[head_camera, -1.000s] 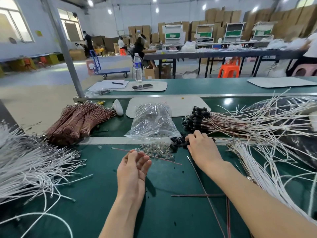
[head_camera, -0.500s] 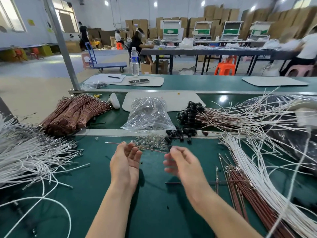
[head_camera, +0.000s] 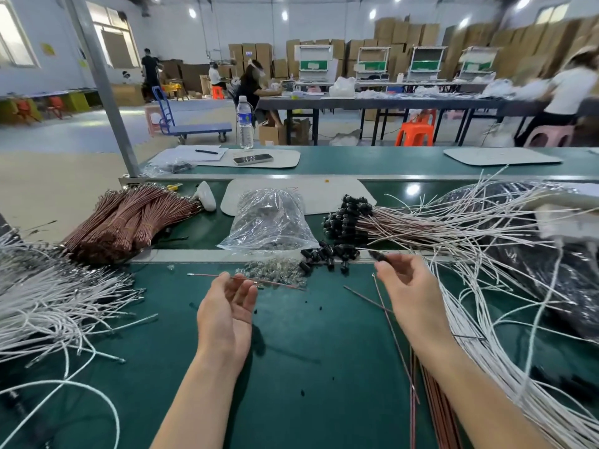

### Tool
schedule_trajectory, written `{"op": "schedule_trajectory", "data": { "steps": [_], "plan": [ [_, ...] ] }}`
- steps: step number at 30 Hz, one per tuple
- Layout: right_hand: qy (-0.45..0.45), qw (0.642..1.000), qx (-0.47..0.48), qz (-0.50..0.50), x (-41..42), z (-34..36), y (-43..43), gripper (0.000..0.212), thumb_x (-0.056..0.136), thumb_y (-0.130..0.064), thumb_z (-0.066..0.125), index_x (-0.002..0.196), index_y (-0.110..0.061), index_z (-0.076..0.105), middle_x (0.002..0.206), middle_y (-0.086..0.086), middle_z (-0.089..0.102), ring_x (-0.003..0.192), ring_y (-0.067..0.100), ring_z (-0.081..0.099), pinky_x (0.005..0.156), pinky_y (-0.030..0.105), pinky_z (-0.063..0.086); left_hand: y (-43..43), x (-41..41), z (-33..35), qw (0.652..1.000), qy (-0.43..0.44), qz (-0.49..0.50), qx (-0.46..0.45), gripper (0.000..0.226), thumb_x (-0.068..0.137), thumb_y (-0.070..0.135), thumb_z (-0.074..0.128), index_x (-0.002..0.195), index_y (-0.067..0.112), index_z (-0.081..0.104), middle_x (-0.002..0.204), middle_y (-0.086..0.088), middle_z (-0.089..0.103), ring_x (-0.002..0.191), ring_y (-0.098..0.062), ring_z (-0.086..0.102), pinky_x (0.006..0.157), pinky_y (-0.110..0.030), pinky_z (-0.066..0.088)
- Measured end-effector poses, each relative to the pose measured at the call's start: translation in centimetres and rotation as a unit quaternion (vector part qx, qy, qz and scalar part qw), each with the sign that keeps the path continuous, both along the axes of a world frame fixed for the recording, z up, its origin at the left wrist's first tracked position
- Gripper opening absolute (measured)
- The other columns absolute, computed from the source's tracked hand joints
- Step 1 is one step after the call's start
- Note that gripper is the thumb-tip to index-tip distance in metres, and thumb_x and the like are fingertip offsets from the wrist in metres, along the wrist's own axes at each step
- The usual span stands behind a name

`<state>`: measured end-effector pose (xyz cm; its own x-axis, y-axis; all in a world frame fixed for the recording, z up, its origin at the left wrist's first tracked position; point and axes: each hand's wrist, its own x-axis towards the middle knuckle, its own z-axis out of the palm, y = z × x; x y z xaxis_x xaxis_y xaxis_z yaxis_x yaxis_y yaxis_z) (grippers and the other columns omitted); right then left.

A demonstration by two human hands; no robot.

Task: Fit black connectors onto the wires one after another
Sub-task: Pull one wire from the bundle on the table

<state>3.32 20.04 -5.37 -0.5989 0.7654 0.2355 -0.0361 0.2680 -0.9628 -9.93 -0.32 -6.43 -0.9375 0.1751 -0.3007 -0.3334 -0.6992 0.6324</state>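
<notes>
Right hand (head_camera: 408, 286): black connector (head_camera: 380, 257) pinched at fingertips | left hand (head_camera: 231, 306): open, palm up | brown wire (head_camera: 207, 275) laid crosswise, left of connector, nearer left hand.

— What kind of place are we looking at?
— A factory assembly hall: workers (head_camera: 251, 89) are sitting at long dark tables (head_camera: 389, 103), brown cardboard cartons (head_camera: 405, 34) are standing stacked along the wall, and bundled reddish-brown wires (head_camera: 129, 218) are lying on the green-topped workbench (head_camera: 291, 351).

No readable text; the water bottle (head_camera: 245, 124) label is blurred.
</notes>
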Motion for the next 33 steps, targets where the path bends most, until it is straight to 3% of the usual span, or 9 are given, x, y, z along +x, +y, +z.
{"op": "schedule_trajectory", "data": {
  "steps": [2,8,15,25,33],
  "plan": [
    [0.033,0.998,-0.027,0.045,-0.3,0.4,-1.2,0.012,0.096,-0.024,0.067,0.104,-0.032,0.064,0.098,-0.009,0.072,0.091,0.004,0.069,0.081,0.023,0.055,0.1,0.0,0.0,1.000,0.001,-0.004,0.007,0.019,0.103,0.013,0.054,0.086,0.006,0.060,0.067,-0.001,0.066,0.058,-0.009,0.066,0.055,-0.018,0.055],
    [0.038,0.980,-0.104,0.164,-1.1,-1.7,-4.2,0.018,0.099,-0.007,0.060,0.106,-0.021,0.070,0.096,0.003,0.075,0.078,0.014,0.072,0.071,0.024,0.057,0.4,-0.2,-0.4,1.000,0.025,-0.010,-0.001,0.009,0.104,0.012,0.051,0.097,0.011,0.056,0.076,-0.004,0.069,0.063,-0.013,0.071,0.057,-0.023,0.058],
    [0.072,0.960,-0.217,0.162,-1.3,-2.9,-3.2,0.025,0.100,-0.011,0.059,0.102,-0.025,0.079,0.090,-0.004,0.073,0.082,0.017,0.072,0.071,0.023,0.057,0.9,0.0,-0.6,0.996,0.064,-0.029,-0.049,0.008,0.104,0.009,0.049,0.100,0.012,0.056,0.073,-0.003,0.071,0.063,-0.016,0.070,0.057,-0.026,0.058],
    [0.088,0.952,-0.240,0.168,-1.6,-3.3,-2.8,0.024,0.097,-0.006,0.062,0.112,-0.022,0.074,0.106,0.003,0.077,0.091,0.021,0.075,0.071,0.023,0.057,1.2,0.1,-0.6,0.994,0.082,-0.044,-0.062,0.007,0.104,0.009,0.051,0.101,0.011,0.057,0.076,-0.005,0.072,0.064,-0.018,0.071,0.057,-0.027,0.058],
    [0.112,0.938,-0.275,0.181,-1.5,-3.2,-2.6,0.028,0.096,-0.003,0.061,0.101,-0.023,0.081,0.102,0.003,0.077,0.097,0.017,0.073,0.079,0.024,0.058,1.2,0.1,-0.6,0.994,0.079,-0.044,-0.059,0.008,0.103,0.009,0.052,0.099,0.012,0.058,0.075,-0.005,0.071,0.063,-0.017,0.070,0.057,-0.027,0.058]
  ]
}}
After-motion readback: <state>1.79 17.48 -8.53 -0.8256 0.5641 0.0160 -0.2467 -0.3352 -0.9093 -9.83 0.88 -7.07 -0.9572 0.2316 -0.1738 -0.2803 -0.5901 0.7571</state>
